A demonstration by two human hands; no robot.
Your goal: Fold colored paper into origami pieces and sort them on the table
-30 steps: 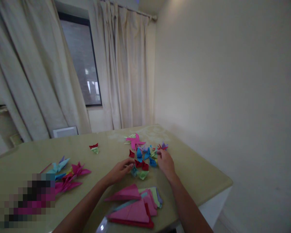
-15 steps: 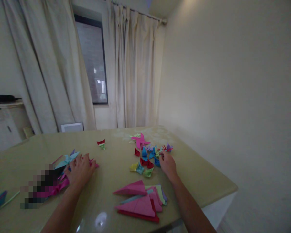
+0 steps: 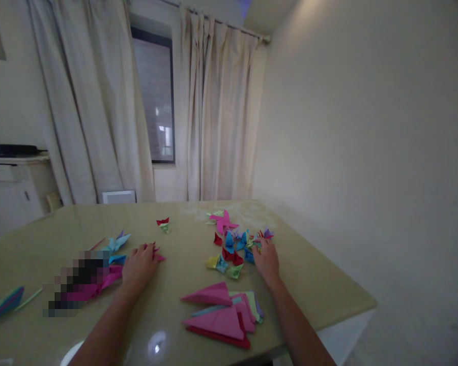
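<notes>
My left hand [image 3: 140, 264] lies low over the table's left side. Its fingers curl over a pink folded paper piece [image 3: 160, 256], whose tip sticks out past them. Left of it is a light blue paper crane [image 3: 116, 244], with a magenta folded paper [image 3: 109, 279] nearer. My right hand [image 3: 267, 258] rests at the right edge of a cluster of small origami pieces. Its thumb and fingers bend round a small folded paper piece, mostly hidden. Beside it are blue origami [image 3: 229, 242], red origami [image 3: 232, 256] and a pink pinwheel-shaped paper [image 3: 223, 222].
A stack of pink and red paper planes [image 3: 217, 320] lies between my forearms. A red and green piece [image 3: 163, 224] sits alone farther back. A blue-green paper item [image 3: 7, 305] lies far left. The wall [image 3: 347, 152] runs beyond the table's right edge.
The view has turned slightly left. My left hand has moved slightly right with its fingers closer together over the pink paper. The right hand's fingers have shifted a little over the cluster.
</notes>
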